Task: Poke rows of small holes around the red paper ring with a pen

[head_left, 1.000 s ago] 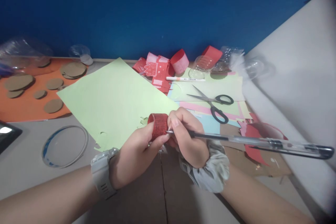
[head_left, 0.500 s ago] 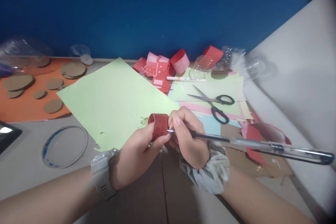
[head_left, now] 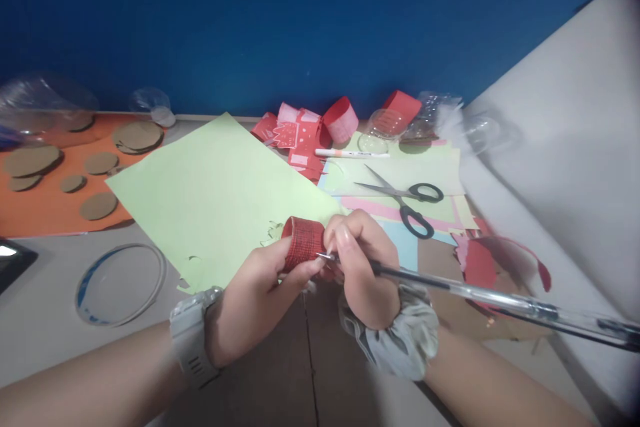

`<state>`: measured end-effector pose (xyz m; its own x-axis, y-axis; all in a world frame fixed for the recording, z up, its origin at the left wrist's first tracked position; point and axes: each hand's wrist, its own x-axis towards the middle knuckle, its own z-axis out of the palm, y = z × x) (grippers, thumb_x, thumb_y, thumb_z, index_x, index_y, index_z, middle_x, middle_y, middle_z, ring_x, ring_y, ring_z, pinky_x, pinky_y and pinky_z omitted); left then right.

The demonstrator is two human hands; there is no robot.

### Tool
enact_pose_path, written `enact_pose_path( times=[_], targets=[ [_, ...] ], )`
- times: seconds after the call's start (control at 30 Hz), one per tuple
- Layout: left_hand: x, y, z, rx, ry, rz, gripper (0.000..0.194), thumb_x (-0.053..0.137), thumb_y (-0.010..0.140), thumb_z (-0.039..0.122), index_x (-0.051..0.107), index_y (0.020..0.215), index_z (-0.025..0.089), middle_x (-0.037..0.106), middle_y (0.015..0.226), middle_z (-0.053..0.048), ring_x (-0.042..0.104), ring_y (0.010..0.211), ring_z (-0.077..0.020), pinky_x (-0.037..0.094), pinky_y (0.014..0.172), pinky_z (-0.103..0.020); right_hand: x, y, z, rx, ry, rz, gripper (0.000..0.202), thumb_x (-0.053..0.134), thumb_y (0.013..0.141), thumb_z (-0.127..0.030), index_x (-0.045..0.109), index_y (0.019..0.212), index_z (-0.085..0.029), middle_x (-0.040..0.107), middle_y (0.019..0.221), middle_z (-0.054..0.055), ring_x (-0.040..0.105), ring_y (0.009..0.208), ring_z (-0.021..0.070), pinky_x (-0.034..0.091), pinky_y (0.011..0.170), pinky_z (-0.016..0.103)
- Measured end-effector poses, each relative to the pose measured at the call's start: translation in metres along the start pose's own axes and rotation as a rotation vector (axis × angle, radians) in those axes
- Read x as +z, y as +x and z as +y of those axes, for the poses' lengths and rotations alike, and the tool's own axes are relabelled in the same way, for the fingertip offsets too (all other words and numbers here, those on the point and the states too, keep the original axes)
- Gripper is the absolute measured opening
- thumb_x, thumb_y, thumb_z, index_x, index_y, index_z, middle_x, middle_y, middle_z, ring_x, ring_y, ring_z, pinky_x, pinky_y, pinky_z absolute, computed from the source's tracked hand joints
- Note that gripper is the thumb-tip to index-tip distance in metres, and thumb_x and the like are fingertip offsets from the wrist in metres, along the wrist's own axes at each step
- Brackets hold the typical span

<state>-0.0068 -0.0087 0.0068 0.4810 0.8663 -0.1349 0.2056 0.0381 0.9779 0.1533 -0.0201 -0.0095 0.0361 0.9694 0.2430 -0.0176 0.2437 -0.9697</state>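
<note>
My left hand point(head_left: 263, 290) is closed on a small red paper ring point(head_left: 303, 241) covered in dark crossed lines, its thumb inside or against the near edge. Closed around a clear-barrelled pen point(head_left: 450, 285), my right hand point(head_left: 363, 263) sits against the ring's right side. The pen's metal tip meets or nearly meets the ring's surface close to my left fingertip; whether it touches, I cannot tell. Behind the ring lies a large light green sheet point(head_left: 215, 180), with a small green paper cutout point(head_left: 273, 233) beside the ring.
Black-handled scissors point(head_left: 400, 197) lie open on stacked coloured paper to the right. A marker point(head_left: 353, 153) and red paper pieces point(head_left: 305, 137) are behind. At left are a tape ring point(head_left: 120, 283) and cardboard discs point(head_left: 100, 205) on orange paper point(head_left: 50, 213). A blue wall point(head_left: 300, 27) stands behind.
The pen's far end has swung lower and out past the right edge. Both hands keep their grip, the ring turning slightly. The whole view has shifted a little.
</note>
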Motion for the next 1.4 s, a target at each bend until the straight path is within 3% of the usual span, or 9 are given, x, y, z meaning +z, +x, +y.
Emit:
enact_pose_path(
  times=[0.17, 0.43, 0.8, 0.97, 1.13, 1.4],
  targets=[
    [0.0004, 0.0014, 0.0013, 0.071, 0.074, -0.039, 0.011, 0.055, 0.097, 0.026, 0.059, 0.093, 0.017, 0.067, 0.086, -0.002, 0.060, 0.077, -0.0158, 0.048, 0.074, -0.026, -0.0006, 0.0041, -0.0017, 0.021, -0.032, -0.022, 0.026, 0.051, 0.101, -0.023, 0.050, 0.075, -0.023, 0.046, 0.066, -0.005, 0.039, 0.053, 0.0112, 0.034, 0.052, 0.028],
    [-0.0015, 0.0008, -0.0006, 0.106, 0.131, -0.048, 0.013, 0.052, 0.100, 0.026, 0.059, 0.094, 0.017, 0.068, 0.088, -0.003, 0.062, 0.080, -0.0171, 0.048, 0.077, -0.028, -0.0016, 0.0049, -0.0027, 0.070, -0.040, -0.037, 0.027, 0.050, 0.102, -0.026, 0.049, 0.076, -0.023, 0.045, 0.066, -0.004, 0.042, 0.056, 0.0118, 0.032, 0.051, 0.027],
    [-0.0013, 0.0017, -0.0010, 0.087, 0.150, -0.055, 0.013, 0.052, 0.100, 0.026, 0.057, 0.092, 0.017, 0.066, 0.086, -0.003, 0.060, 0.077, -0.0168, 0.048, 0.075, -0.028, -0.0037, 0.0044, -0.0026, 0.095, -0.092, -0.079, 0.029, 0.051, 0.101, -0.034, 0.047, 0.074, -0.023, 0.044, 0.065, -0.004, 0.040, 0.054, 0.0121, 0.032, 0.048, 0.026],
    [-0.0012, 0.0018, -0.0024, 0.108, 0.142, -0.048, 0.014, 0.051, 0.101, 0.026, 0.056, 0.090, 0.018, 0.067, 0.085, -0.002, 0.060, 0.077, -0.0169, 0.048, 0.075, -0.028, -0.0035, 0.0040, -0.0016, 0.084, -0.072, -0.054, 0.026, 0.050, 0.101, -0.031, 0.047, 0.077, -0.023, 0.044, 0.066, -0.004, 0.041, 0.055, 0.0126, 0.033, 0.049, 0.026],
    [-0.0009, 0.0006, -0.0038, 0.100, 0.175, -0.044, 0.015, 0.052, 0.100, 0.027, 0.056, 0.090, 0.017, 0.064, 0.085, -0.003, 0.058, 0.077, -0.0175, 0.047, 0.075, -0.030, -0.0053, 0.0037, -0.0013, 0.058, -0.098, -0.122, 0.027, 0.051, 0.101, -0.029, 0.047, 0.075, -0.023, 0.044, 0.066, -0.004, 0.040, 0.055, 0.0117, 0.030, 0.048, 0.026],
    [-0.0008, 0.0019, -0.0010, 0.103, 0.166, -0.048, 0.015, 0.052, 0.100, 0.026, 0.056, 0.089, 0.018, 0.065, 0.083, -0.003, 0.059, 0.075, -0.0167, 0.047, 0.073, -0.028, -0.0037, 0.0047, -0.0018, 0.091, -0.088, -0.069, 0.026, 0.052, 0.101, -0.030, 0.047, 0.076, -0.023, 0.044, 0.066, -0.004, 0.040, 0.053, 0.0119, 0.032, 0.048, 0.026]
  ],
)
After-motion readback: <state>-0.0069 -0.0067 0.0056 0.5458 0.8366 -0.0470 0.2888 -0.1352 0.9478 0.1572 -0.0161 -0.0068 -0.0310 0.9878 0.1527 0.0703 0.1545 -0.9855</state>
